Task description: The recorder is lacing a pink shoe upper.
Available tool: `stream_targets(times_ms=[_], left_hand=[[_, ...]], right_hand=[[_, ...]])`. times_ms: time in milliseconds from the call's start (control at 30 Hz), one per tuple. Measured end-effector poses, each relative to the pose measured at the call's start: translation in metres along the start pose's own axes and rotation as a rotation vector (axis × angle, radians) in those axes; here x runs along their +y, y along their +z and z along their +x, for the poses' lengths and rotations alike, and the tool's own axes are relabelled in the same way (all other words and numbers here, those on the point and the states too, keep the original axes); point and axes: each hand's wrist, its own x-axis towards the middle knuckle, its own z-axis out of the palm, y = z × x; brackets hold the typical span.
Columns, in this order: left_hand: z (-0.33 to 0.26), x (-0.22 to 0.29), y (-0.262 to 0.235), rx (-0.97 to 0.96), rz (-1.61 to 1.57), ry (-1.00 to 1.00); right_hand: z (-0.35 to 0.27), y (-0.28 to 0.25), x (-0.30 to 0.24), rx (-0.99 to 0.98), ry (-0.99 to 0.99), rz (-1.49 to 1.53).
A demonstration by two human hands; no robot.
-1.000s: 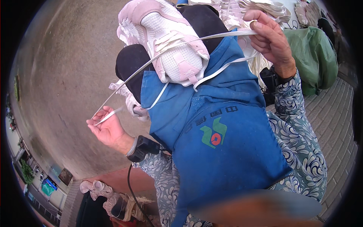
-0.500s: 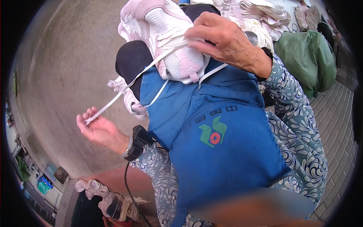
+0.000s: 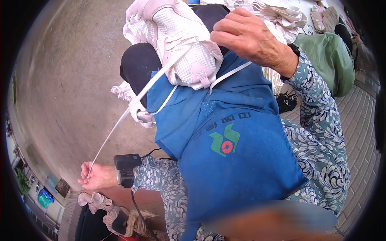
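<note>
A pale pink and white mesh sneaker (image 3: 187,60) rests on my lap, toe away from me, with white laces across its tongue. At the lower left, my left hand (image 3: 98,176) is closed on the end of a white shoelace (image 3: 138,98), which runs taut up to the shoe's eyelets. Just right of the shoe, my right hand (image 3: 253,38) is curled shut; what its fingertips hold, if anything, is hidden. A second length of lace trails from the heel side towards that hand's underside. Another loose loop lies left of the heel.
A blue apron (image 3: 237,168) covers my lap. Another pink shoe (image 3: 140,114) stands beyond my left knee. Pale shoe parts (image 3: 277,14) are heaped at the top right, beside a green bag (image 3: 325,62). More shoes (image 3: 96,201) sit at the lower left.
My left hand has moved down towards me, drawing the shoelace out longer and straighter. My right hand has lifted slightly to the right, away from the sneaker's laces.
</note>
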Motion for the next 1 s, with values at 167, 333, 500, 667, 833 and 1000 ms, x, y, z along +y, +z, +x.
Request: stream_targets(times_ms=[167, 333, 500, 667, 833, 1000], left_hand=[[-0.102, -0.035, 0.03, -0.801, 0.657, -0.246], [-0.205, -0.095, 0.037, -1.488, 1.28, -0.255], [-0.201, -0.1, 0.041, -1.693, 1.377, -0.083], [-0.2, -0.098, 0.038, -1.836, 1.332, -0.04], [-0.198, -0.098, 0.04, -1.87, 1.36, -0.053], [-0.194, -0.095, 0.04, -1.742, 1.278, -0.068]], right_hand=[[-0.008, -0.003, 0.003, -0.028, 0.016, -0.12], [-0.006, -0.009, 0.0, -0.041, 0.061, -0.06], [-0.022, -0.005, -0.001, -0.013, 0.165, 0.113], [-0.024, 0.005, 0.01, -0.072, 0.63, 0.701], [-0.03, 0.013, 0.028, -0.257, 0.777, 0.722], [-0.036, 0.011, 0.029, 0.037, 0.663, 0.171]])
